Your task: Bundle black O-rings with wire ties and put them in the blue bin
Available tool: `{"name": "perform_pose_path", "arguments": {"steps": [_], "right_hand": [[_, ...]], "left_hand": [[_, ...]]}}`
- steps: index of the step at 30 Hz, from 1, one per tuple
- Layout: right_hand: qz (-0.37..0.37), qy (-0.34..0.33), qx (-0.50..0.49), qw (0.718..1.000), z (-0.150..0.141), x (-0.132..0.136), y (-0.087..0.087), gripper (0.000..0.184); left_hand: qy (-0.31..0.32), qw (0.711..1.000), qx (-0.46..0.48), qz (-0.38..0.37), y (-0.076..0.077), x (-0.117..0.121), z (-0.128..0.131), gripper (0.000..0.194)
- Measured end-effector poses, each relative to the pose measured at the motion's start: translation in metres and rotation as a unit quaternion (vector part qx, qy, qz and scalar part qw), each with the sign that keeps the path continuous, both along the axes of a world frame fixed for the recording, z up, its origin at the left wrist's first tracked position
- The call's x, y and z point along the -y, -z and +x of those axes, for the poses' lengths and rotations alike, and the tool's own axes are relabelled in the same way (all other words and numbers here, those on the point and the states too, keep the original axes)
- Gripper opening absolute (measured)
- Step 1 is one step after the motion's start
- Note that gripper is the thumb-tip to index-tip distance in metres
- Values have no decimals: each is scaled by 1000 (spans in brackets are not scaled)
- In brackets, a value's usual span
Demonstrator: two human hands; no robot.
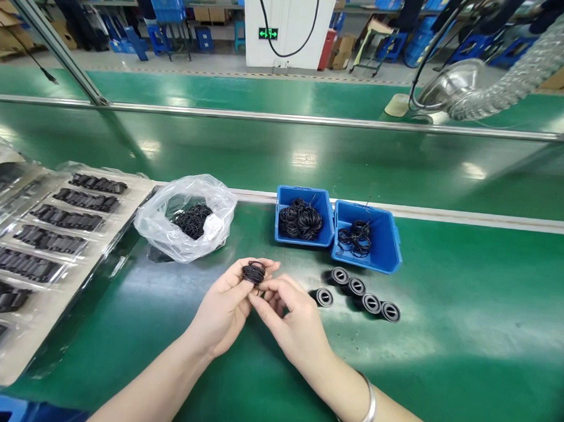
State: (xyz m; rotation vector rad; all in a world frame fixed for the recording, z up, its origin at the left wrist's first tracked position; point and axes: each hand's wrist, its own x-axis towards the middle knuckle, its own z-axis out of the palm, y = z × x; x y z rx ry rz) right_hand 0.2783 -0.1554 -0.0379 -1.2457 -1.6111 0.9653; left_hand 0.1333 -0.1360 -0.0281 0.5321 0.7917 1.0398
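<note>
My left hand [225,305] is closed around a small bundle of thin black rubber rings [253,272], which stands up between thumb and fingers. Thumb and forefinger of my right hand [293,315] pinch at the lower edge of that bundle, seemingly on one thin ring; the fingers partly hide it. To the left, an open clear plastic bag [216,198] holds many loose black rings [192,221]. Beyond my hands stands a blue bin [306,192] with bundled black rings [307,220]. Several black round parts [356,287] with slotted ends lie right of my right hand.
A second blue bin [385,235], with a few black rings [359,238], touches the first. Plastic-covered trays [78,263] with rows of black parts fill the left side. A metal rail [249,115] crosses behind, with a flexible duct [520,78] at upper right.
</note>
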Motion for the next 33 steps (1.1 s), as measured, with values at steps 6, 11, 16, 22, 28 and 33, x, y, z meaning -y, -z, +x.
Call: {"name": "perform_pose_path", "arguments": {"steps": [6, 11, 16, 22, 28, 33], "right_hand": [[40, -18, -20, 999, -3, -1, -7, 13], [102, 86, 11, 991, 14, -9, -18, 14], [102, 75, 37, 991, 21, -14, -16, 13], [76, -11, 6, 997, 20, -11, -11, 9], [51, -42, -6, 998, 27, -9, -15, 8], [29, -65, -34, 997, 28, -9, -18, 10]], "left_hand": [[-44, 999, 2, -5, -2, 0, 2, 13], [-53, 998, -21, 23, -5, -3, -1, 14], [39, 997, -61, 32, -6, 2, -3, 18], [70, 992, -105, 28, -9, 1, -5, 21], [116, 986, -109, 39, -11, -3, -13, 21], [150, 981, -112, 45, -11, -4, -15, 32]]}}
